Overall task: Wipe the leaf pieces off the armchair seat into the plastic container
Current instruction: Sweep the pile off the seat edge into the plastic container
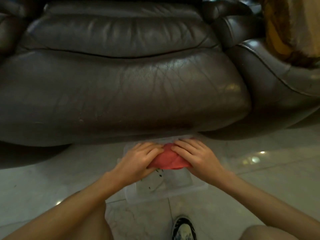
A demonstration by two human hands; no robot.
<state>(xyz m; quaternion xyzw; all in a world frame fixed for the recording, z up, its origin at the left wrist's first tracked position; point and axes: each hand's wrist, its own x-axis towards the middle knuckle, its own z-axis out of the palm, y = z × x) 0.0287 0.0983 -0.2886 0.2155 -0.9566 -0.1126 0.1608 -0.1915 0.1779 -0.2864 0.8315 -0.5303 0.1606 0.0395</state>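
A clear plastic container (166,192) lies on the tiled floor just in front of the dark leather armchair seat (121,94). Over it my left hand (138,159) and my right hand (195,156) both grip a bunched red cloth (168,159). A few small dark green leaf pieces (160,174) lie in the container below the cloth. The seat's leather shows no leaf pieces that I can make out. The container's far half is hidden by my hands and the cloth.
The armchair's right armrest (270,78) carries a yellow-brown cloth (290,30). The left armrest (8,28) is at the frame's edge. Glossy pale floor tiles (259,170) surround the container. My patterned shoe (184,229) and knees are at the bottom.
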